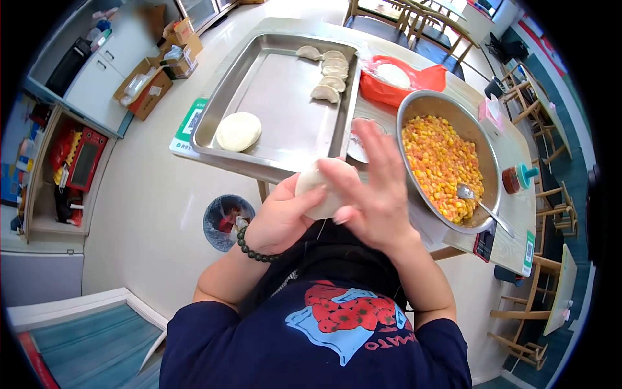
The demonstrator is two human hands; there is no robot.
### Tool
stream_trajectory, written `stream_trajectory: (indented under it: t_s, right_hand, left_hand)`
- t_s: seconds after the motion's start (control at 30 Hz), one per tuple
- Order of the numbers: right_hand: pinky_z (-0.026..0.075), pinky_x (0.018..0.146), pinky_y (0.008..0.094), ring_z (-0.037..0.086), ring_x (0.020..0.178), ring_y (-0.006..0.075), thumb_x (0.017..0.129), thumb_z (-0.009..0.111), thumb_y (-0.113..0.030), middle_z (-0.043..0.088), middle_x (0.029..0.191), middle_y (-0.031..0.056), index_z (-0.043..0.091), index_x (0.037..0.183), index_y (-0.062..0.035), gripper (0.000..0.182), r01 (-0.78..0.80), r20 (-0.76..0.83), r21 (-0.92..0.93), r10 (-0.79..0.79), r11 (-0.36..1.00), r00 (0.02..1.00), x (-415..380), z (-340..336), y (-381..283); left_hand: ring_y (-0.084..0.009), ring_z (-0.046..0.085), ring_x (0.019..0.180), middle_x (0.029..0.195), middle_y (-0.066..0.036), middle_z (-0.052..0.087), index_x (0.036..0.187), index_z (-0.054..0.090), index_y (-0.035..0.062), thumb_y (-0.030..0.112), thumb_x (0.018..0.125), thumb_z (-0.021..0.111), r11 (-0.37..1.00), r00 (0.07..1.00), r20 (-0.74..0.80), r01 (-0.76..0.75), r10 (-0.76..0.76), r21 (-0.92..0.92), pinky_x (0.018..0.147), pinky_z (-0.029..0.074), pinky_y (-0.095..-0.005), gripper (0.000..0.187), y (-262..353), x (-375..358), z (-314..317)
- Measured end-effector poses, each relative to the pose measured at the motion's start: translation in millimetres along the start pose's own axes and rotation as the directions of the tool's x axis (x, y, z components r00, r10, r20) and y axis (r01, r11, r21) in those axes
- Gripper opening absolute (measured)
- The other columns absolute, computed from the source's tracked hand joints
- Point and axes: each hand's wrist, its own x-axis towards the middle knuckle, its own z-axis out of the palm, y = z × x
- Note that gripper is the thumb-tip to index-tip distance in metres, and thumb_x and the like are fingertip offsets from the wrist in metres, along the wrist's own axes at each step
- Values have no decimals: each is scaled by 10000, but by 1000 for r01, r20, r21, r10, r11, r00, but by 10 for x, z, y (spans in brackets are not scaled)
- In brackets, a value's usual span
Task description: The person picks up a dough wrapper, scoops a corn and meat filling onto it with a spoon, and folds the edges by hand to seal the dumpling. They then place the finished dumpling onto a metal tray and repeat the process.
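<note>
A round white dumpling wrapper [319, 202] rests in my left hand [275, 217], with the thumb laid over its face and the fingers behind it. My right hand [382, 207] is at the wrapper's right side, its fingers spread and the index finger overlapping the upper edge. Beyond them lies a metal tray [278, 97]. Several folded dumplings [334, 72] line its right side, and a stack of round wrappers [238, 131] sits in its near left corner. Right of my hands, a metal bowl [494, 165] contains corn and pinkish filling [435, 162], with a spoon [497, 218] standing in it.
Behind the bowl, a red plastic bag [382, 93] has white dough [393, 75] on it. A tissue box [490, 118] and a jar with a teal lid [516, 178] stand at the table's right. On the floor below is a lined trash bin [214, 228].
</note>
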Motion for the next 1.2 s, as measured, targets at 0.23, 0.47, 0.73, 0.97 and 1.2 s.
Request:
stream_trajectory:
  t_s: [0.23, 0.47, 0.73, 0.97, 1.2]
  right_hand:
    - [288, 1043, 477, 390, 1260, 386, 896, 243, -667, 405, 1366, 240, 681, 1107, -118, 732, -20, -113, -102, 9, 995, 994, -319, -308, 229]
    - [302, 1025, 490, 396, 1249, 369, 885, 318, -649, 401, 1366, 218, 609, 1191, -116, 680, -136, -231, -71, 116, 988, 966, -654, -496, 257]
    - [255, 1068, 463, 361, 1297, 317, 820, 658, -272, 413, 1369, 174, 617, 1194, -139, 399, -349, -225, -532, 268, 772, 937, -1165, -1359, 556]
    - [493, 678, 338, 622, 756, 229, 795, 580, -67, 600, 811, 84, 655, 1066, -110, 284, -318, 323, -585, 573, 747, 753, -1147, -1956, 920]
    - [510, 609, 319, 655, 716, 225, 757, 581, -59, 626, 751, 87, 651, 920, -66, 177, -138, 292, -673, 433, 727, 853, -908, -1731, 1309]
  left_hand:
    - [-233, 499, 1193, 1285, -120, 506, 1327, 390, 2, 215, 973, 447, 994, 999, 7, 35, -35, -104, 1018, 398, -378, 417, -24, 196, 319]
    - [-235, 508, 1185, 1289, -125, 508, 1304, 405, 14, 324, 992, 388, 984, 996, 12, 85, -85, -155, 1007, 413, -388, 440, -148, 438, 629]
    - [-343, 398, 1279, 1374, -201, 402, 1361, 319, -28, 285, 984, 397, 969, 997, 19, 83, -81, -232, 1068, 349, -439, 497, -158, 584, 799]
    - [-377, 328, 1318, 1422, -220, 338, 1381, 265, -59, 227, 960, 354, 941, 992, 62, 122, -108, -314, 1067, 341, -449, 517, -196, 591, 868]
    - [-306, 313, 1340, 1471, -194, 274, 1401, 240, -52, 231, 947, 343, 974, 997, -17, 67, -72, -217, 1096, 277, -396, 545, -212, 548, 849]
